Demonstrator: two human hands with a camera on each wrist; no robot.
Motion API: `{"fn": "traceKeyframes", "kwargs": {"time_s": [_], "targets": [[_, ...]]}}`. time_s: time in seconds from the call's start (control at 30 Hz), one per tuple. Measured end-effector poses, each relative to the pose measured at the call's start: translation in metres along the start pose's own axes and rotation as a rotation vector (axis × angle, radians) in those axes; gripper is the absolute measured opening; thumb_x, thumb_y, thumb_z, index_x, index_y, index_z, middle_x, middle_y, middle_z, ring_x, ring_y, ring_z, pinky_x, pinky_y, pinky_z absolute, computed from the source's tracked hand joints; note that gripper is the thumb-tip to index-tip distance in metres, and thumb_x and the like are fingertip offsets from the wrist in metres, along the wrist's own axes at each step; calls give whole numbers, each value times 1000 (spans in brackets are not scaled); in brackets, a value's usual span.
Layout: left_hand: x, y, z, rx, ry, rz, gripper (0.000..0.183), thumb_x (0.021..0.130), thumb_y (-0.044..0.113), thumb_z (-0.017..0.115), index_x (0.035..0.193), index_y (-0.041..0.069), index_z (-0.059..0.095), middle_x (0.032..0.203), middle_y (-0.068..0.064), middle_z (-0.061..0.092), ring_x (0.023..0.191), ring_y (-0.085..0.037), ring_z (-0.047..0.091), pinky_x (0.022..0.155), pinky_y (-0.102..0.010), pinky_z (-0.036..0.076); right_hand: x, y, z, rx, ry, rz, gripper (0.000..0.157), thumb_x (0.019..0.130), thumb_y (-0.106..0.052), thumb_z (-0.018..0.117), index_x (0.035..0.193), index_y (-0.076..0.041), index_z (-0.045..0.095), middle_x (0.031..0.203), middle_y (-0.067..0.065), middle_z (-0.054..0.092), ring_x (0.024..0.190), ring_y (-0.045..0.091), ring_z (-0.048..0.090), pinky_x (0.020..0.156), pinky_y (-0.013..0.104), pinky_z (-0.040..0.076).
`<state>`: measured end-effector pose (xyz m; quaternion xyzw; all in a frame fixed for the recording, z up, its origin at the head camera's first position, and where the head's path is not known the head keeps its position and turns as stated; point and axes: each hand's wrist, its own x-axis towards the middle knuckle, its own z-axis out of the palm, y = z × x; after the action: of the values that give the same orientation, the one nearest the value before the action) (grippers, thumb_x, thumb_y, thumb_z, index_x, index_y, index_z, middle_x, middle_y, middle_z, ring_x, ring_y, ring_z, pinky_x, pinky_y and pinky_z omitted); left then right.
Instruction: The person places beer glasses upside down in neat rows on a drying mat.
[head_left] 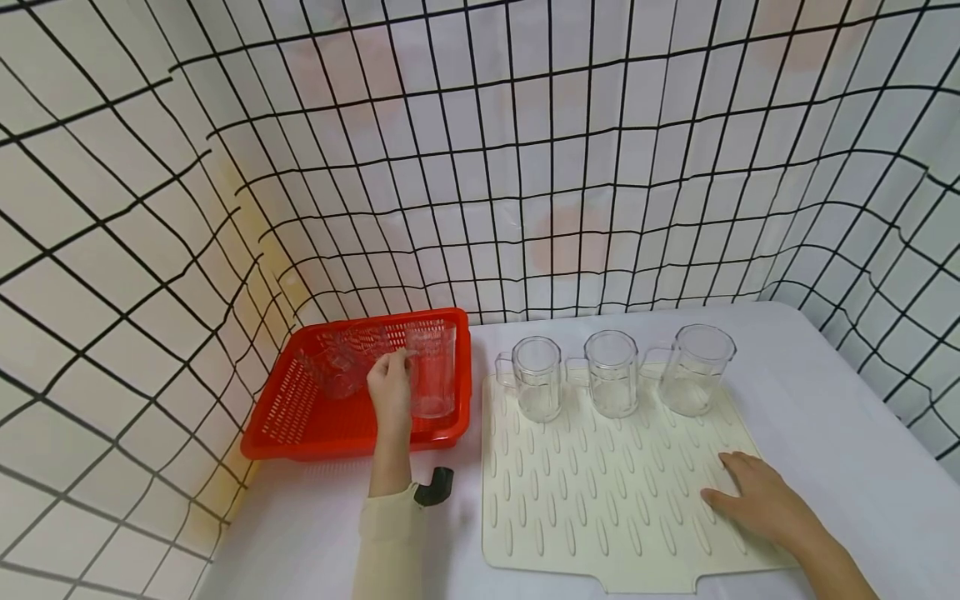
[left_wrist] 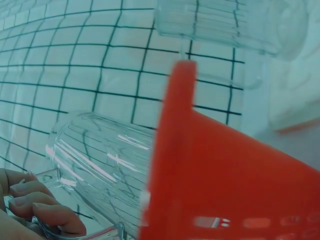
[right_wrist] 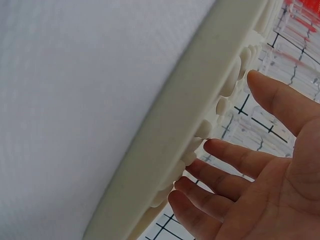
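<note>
My left hand (head_left: pixel 392 387) is over the red basket (head_left: pixel 462 383), its fingers curled round the handle of a clear glass mug (head_left: pixel 432 379). In the left wrist view that mug (left_wrist: pixel 107 165) lies close to the basket's wall (left_wrist: pixel 240 180). More clear glassware (head_left: pixel 337 371) lies in the left part of the basket. At the right side of the cream ribbed drying mat (head_left: pixel 592 500), my right hand (head_left: pixel 768 504) rests with fingers spread and loosely bent, holding nothing. In the right wrist view its fingertips (right_wrist: pixel 212 145) are right at the mat's ridges.
Along the mat's back edge three clear glass mugs stand in a row: a left one (head_left: pixel 538 383), a middle one (head_left: pixel 612 379) and a right one (head_left: pixel 693 375). Black wire grid (head_left: pixel 551 167) encloses the white table (head_left: pixel 817 375) at the back and sides.
</note>
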<state>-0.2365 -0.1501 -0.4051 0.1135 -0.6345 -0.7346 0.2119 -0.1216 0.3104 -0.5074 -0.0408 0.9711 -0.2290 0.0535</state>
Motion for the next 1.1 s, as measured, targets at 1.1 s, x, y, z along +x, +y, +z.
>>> {"fn": "traceKeyframes", "kwargs": {"time_s": [1.1], "targets": [[-51,46,6,-122,-193,56,32,99,21,53,69,9,54,57,-1,40,52,-10,32,49,-20,31,-2,-4,-3,16,1,9,80,88,-41,68,128,22,42,130,46,39,119,63,34,94,71,30]]}}
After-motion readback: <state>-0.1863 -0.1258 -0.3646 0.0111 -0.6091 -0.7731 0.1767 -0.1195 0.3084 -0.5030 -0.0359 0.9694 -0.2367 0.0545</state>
